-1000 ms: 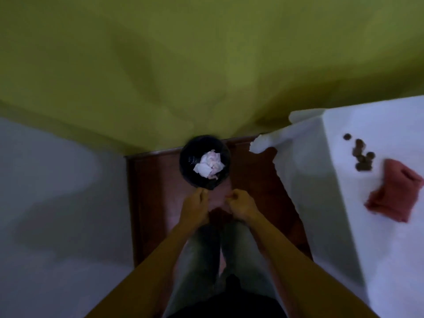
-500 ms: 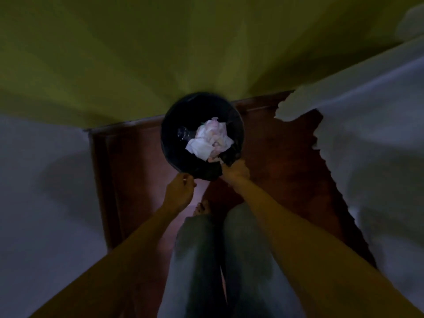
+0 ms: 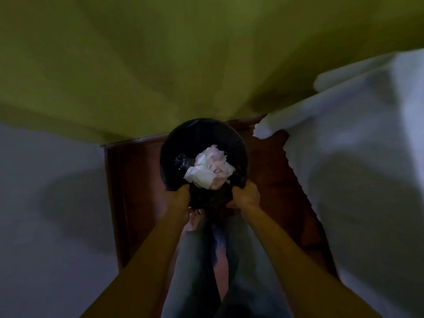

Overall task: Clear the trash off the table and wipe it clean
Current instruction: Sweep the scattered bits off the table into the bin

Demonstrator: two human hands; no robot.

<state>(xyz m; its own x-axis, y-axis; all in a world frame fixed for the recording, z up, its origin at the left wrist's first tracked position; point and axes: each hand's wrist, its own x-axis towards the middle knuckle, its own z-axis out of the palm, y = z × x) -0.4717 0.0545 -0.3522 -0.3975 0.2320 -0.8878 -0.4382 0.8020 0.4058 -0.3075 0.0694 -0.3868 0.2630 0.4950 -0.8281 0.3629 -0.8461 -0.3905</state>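
One crumpled white paper wad (image 3: 210,167) lies in the black lined bin (image 3: 181,143), beside something clear and shiny, too dim to name. Left hand (image 3: 180,198) and right hand (image 3: 246,193), set apart, each grip the bin's near rim. Red-brown floor (image 3: 137,180) beneath, green wall (image 3: 160,65) behind. White-draped desk (image 3: 355,157) close on the right. Frame dark, blurred.

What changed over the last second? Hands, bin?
Both hands went forward. The right hand reached the black bin first, then the left hand; both now grip its near rim. The crumpled paper stays inside the bin as before.
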